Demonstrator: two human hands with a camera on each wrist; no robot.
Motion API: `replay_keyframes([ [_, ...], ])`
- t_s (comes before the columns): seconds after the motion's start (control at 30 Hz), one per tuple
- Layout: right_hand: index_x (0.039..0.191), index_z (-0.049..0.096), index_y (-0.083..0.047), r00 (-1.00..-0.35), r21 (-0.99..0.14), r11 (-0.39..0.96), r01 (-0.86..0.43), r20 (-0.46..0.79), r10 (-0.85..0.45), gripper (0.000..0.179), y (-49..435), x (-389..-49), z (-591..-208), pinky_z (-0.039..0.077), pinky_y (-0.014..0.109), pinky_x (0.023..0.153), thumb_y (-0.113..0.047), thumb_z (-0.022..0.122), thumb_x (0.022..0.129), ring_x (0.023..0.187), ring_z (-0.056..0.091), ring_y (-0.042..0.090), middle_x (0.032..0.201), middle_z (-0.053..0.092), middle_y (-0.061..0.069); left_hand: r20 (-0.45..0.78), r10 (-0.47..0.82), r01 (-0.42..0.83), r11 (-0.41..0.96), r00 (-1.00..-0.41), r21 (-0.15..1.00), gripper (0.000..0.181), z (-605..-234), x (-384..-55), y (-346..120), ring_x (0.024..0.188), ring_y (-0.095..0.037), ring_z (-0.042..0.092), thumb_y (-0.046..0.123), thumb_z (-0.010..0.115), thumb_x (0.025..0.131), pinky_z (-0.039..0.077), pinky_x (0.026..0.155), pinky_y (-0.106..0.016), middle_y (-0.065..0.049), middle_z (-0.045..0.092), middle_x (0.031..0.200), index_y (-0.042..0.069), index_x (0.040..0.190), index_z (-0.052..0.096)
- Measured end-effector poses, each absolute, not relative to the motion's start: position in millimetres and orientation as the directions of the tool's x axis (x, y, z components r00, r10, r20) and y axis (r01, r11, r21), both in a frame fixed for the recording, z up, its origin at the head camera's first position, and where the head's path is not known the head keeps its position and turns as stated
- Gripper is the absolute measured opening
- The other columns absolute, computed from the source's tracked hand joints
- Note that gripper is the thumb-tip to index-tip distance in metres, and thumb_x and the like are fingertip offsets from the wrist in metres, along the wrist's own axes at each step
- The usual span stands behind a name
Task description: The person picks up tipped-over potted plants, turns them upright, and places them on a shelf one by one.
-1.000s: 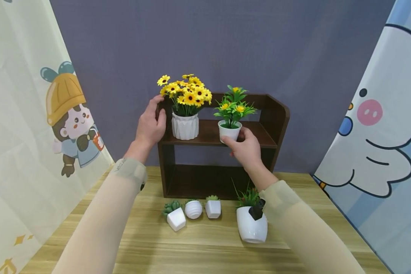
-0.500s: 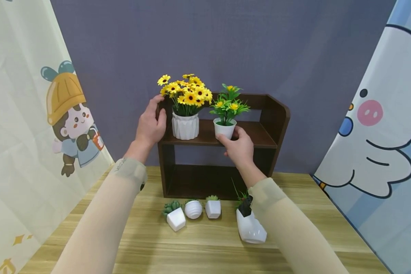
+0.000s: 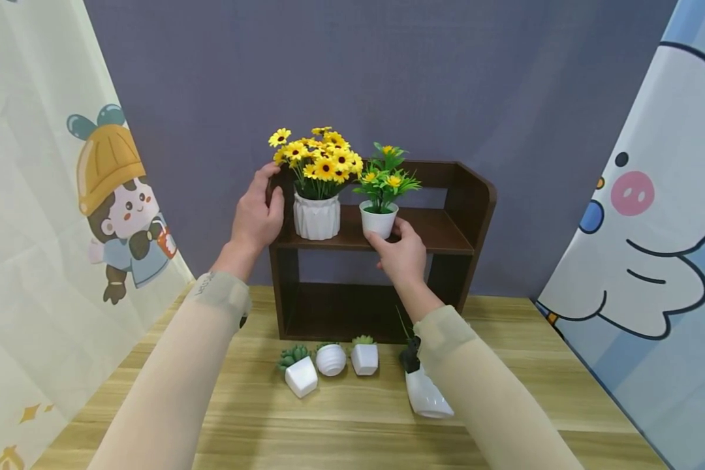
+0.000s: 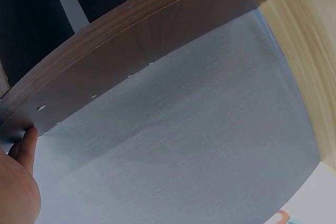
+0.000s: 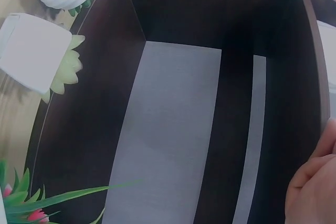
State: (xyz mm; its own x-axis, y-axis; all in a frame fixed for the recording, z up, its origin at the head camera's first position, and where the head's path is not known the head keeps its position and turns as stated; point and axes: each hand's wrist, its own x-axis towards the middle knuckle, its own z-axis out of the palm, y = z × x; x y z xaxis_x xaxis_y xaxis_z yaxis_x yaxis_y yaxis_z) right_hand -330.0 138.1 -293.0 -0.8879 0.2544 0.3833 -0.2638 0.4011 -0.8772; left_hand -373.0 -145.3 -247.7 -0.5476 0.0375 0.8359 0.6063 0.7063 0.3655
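Right grip (image 3: 403, 253) holds small pot (image 3: 378, 220) near shelf edge (image 3: 341, 247); room rightward.

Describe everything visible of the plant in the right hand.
The plant has green leaves and yellow flowers, artificial-looking, in a white pot tapering downward. It is upright at the front edge of the upper shelf; whether the base touches is unclear. The right hand has its grip low on the pot.

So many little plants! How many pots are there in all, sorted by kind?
Pots with yellow flowers: 2, one held in the right hand
Small white pots on the table: 3
Larger white pot, partly hidden by the right sleeve: 1
Total: 6
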Motion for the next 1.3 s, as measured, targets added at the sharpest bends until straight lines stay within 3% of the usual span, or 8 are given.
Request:
replay_keyframes([
  [0.43,0.16,0.056,-0.021,-0.887,-0.892,0.361,-0.273,0.379,0.264,0.073,134,-334,-299,0.058,0.029,0.057,-0.046,0.082,0.098,0.059,0.065,0.017,0.153,0.066,0.004,0.834,0.03,0.595,0.715,-0.55,0.367,0.047,-247,-373,-146,0.137,-0.047,0.064,0.022,0.046,0.115,0.053,0.11,-0.064,-0.012,0.05,0.17,0.014,0.161,0.047],
  [0.77,0.164,0.051,-0.023,-0.895,-0.893,0.345,-0.288,0.379,0.235,0.079,142,-326,-304,0.061,0.031,0.063,-0.052,0.082,0.097,0.101,0.071,0.028,0.164,0.057,0.0,0.837,0.037,0.605,0.709,-0.545,0.363,0.047,-248,-374,-146,0.137,-0.047,0.064,0.023,0.046,0.115,0.053,0.11,-0.064,-0.012,0.05,0.171,0.015,0.162,0.047],
  [0.83,0.164,0.051,-0.023,-0.893,-0.891,0.343,-0.299,0.388,0.229,0.079,146,-323,-306,0.061,0.03,0.063,-0.052,0.081,0.097,0.1,0.072,0.028,0.165,0.057,-0.001,0.84,0.037,0.609,0.705,-0.541,0.362,0.047,-247,-374,-145,0.137,-0.047,0.064,0.023,0.047,0.115,0.053,0.11,-0.064,-0.012,0.05,0.17,0.014,0.162,0.047],
  [1.0,0.165,0.05,-0.02,-0.886,-0.879,0.327,-0.346,0.421,0.194,0.079,160,-312,-309,0.059,0.026,0.062,-0.05,0.081,0.099,0.071,0.071,0.024,0.166,0.056,-0.001,0.842,0.038,0.613,0.704,-0.537,0.359,0.047,-247,-374,-145,0.136,-0.047,0.064,0.022,0.046,0.115,0.053,0.11,-0.064,-0.012,0.05,0.171,0.014,0.161,0.048],
  [1.07,0.165,0.05,-0.02,-0.883,-0.872,0.321,-0.369,0.436,0.172,0.078,167,-306,-311,0.058,0.025,0.061,-0.049,0.08,0.099,0.067,0.071,0.025,0.165,0.057,0.0,0.842,0.038,0.612,0.705,-0.539,0.36,0.048,-246,-374,-145,0.136,-0.047,0.065,0.023,0.046,0.115,0.053,0.11,-0.064,-0.011,0.05,0.17,0.014,0.161,0.047],
  [1.23,0.159,0.053,-0.015,-0.883,-0.858,0.336,-0.387,0.45,0.131,0.072,187,-288,-314,0.055,0.025,0.059,-0.049,0.079,0.1,0.08,0.075,0.028,0.156,0.061,0.003,0.839,0.038,0.608,0.707,-0.543,0.361,0.047,-247,-374,-145,0.137,-0.047,0.064,0.024,0.046,0.115,0.053,0.111,-0.064,-0.011,0.051,0.17,0.015,0.161,0.047],
  [1.3,0.155,0.054,-0.013,-0.884,-0.848,0.366,-0.383,0.452,0.121,0.069,195,-280,-316,0.054,0.024,0.064,-0.049,0.078,0.101,0.088,0.072,0.025,0.153,0.062,0.005,0.838,0.038,0.606,0.709,-0.544,0.361,0.047,-247,-375,-146,0.138,-0.046,0.064,0.025,0.046,0.115,0.053,0.112,-0.063,-0.011,0.051,0.17,0.016,0.161,0.047],
])
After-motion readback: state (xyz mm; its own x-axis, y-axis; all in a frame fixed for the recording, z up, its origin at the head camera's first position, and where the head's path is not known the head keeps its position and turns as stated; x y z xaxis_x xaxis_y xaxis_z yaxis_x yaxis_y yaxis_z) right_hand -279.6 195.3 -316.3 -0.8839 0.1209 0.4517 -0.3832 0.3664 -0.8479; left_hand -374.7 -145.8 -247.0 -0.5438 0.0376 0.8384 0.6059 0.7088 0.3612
